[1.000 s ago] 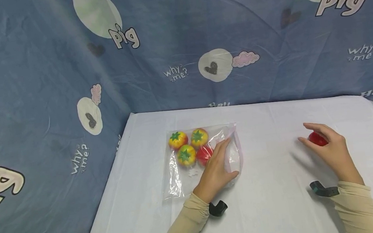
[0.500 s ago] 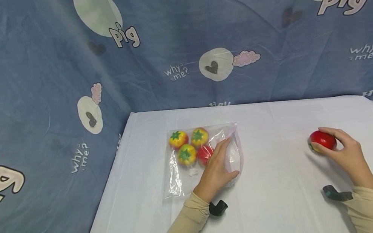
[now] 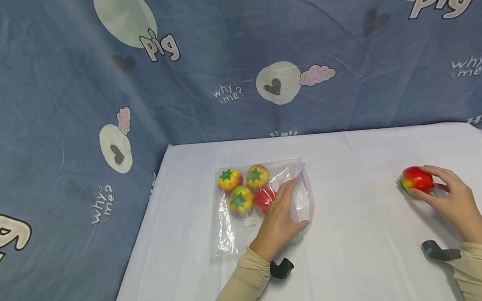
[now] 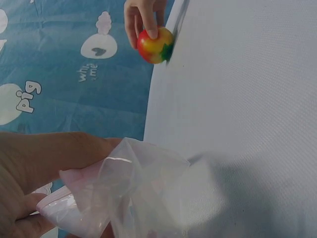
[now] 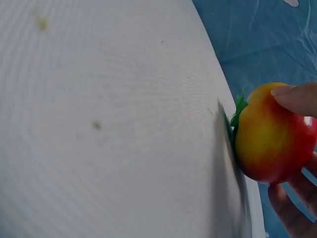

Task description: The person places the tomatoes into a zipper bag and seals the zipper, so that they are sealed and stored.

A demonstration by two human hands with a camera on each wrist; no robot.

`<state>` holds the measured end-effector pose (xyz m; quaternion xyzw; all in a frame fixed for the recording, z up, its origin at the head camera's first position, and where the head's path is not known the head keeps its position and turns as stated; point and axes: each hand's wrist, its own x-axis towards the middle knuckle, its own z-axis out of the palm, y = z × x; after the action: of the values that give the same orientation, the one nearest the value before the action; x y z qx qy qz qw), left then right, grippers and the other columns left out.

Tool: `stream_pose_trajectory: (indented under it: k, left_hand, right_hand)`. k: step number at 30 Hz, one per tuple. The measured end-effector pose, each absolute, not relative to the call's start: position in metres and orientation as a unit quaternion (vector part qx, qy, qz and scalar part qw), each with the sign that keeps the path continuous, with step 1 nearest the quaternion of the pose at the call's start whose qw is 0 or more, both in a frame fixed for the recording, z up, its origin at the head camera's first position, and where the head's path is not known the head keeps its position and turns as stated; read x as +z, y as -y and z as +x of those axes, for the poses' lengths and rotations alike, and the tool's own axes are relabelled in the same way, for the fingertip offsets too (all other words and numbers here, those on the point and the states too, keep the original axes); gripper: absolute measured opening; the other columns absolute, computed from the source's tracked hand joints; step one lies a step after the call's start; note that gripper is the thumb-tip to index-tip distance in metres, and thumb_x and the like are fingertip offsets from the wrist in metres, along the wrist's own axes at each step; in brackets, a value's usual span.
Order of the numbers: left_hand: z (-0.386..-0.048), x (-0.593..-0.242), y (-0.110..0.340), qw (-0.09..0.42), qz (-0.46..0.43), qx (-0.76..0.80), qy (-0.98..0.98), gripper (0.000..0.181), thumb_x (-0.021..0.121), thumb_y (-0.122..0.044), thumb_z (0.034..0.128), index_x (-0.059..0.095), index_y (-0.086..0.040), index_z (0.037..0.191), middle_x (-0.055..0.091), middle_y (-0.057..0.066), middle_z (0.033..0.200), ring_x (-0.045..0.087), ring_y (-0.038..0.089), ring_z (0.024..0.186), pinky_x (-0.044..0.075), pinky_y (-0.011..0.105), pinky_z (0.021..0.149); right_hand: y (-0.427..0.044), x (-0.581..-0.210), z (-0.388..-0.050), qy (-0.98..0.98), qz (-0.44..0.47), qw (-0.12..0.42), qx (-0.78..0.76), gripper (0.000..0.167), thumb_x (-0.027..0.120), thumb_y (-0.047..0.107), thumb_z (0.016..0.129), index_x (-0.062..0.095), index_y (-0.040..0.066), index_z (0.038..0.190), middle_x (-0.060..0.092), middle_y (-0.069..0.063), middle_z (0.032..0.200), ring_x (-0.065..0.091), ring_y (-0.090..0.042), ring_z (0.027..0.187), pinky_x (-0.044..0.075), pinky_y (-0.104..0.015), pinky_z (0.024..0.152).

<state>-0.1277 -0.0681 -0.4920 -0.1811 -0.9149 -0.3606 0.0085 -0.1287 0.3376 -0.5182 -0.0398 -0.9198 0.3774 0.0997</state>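
Note:
A clear zip bag (image 3: 228, 240) with a pink zip edge lies on the white table, holding several red and yellow toy tomatoes (image 3: 241, 200) with green leaf tops. Across its right part rests my left hand (image 3: 277, 220), partly covering a red one. In the left wrist view, that hand grips the bag's mouth (image 4: 89, 198) between thumb and fingers. Over at the right, my right hand (image 3: 455, 196) holds another toy tomato (image 3: 417, 179) by thumb and fingertips, its green leaves facing left. The right wrist view shows this tomato (image 5: 270, 139) close to the table surface; contact is unclear.
The white-covered table (image 3: 347, 237) spans the front, with its far edge against a blue printed curtain (image 3: 213, 55). Black wrist mounts (image 3: 282, 269) sit at both sleeves. White cloth lies between the bag and my right hand.
My right hand has shifted right and slightly towards me. The tomato in it, mostly hidden before, now shows its yellow side and green leaves. My left hand and the bag have stayed put.

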Motion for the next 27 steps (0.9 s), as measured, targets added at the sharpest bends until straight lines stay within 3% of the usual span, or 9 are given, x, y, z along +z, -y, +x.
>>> stream_pose_trajectory:
  k: [4,11,18,25,27]
  left_hand:
    - [-0.128,-0.492,0.068,0.009,-0.183,-0.360,0.915,0.106,0.093,-0.013,0.0744,0.032,-0.015,0.161,0.045,0.005,0.157,0.048,0.025,0.145,0.046,0.040,0.119]
    - [-0.128,-0.491,0.068,0.007,-0.182,-0.361,0.915,0.106,0.093,-0.014,0.0746,0.032,-0.016,0.161,0.045,0.004,0.157,0.048,0.025,0.145,0.047,0.040,0.118]
    - [-0.128,-0.491,0.068,0.007,-0.186,-0.363,0.913,0.105,0.093,-0.013,0.0747,0.032,-0.015,0.161,0.044,0.005,0.158,0.047,0.023,0.146,0.044,0.038,0.120]
    - [-0.127,-0.491,0.069,0.008,-0.185,-0.361,0.914,0.105,0.093,-0.013,0.0749,0.032,-0.015,0.161,0.045,0.005,0.157,0.048,0.023,0.145,0.044,0.038,0.120]
    - [-0.127,-0.491,0.069,0.008,-0.184,-0.361,0.914,0.105,0.093,-0.013,0.0748,0.032,-0.015,0.161,0.045,0.005,0.157,0.048,0.023,0.144,0.045,0.039,0.120]
  right_hand:
    - [-0.336,-0.518,-0.128,0.918,-0.047,0.097,0.381,0.067,0.078,0.033,0.093,0.051,0.015,0.152,0.045,-0.023,0.157,0.037,-0.002,0.146,0.026,0.012,0.089]
    - [-0.336,-0.517,-0.127,0.915,-0.046,0.103,0.386,0.066,0.079,0.032,0.092,0.053,0.015,0.150,0.047,-0.022,0.155,0.038,0.010,0.136,0.027,0.012,0.088]
    - [-0.333,-0.518,-0.129,0.915,-0.039,0.102,0.388,0.066,0.079,0.031,0.091,0.054,0.015,0.149,0.049,-0.022,0.152,0.040,0.009,0.131,0.030,0.012,0.087]
    - [-0.327,-0.517,-0.130,0.911,-0.019,0.110,0.396,0.064,0.081,0.029,0.091,0.056,0.014,0.148,0.054,-0.014,0.148,0.036,0.022,0.117,0.031,0.011,0.087]
    - [-0.325,-0.516,-0.130,0.910,-0.013,0.112,0.400,0.064,0.081,0.028,0.090,0.056,0.013,0.147,0.056,-0.005,0.147,0.035,0.023,0.116,0.032,0.011,0.087]
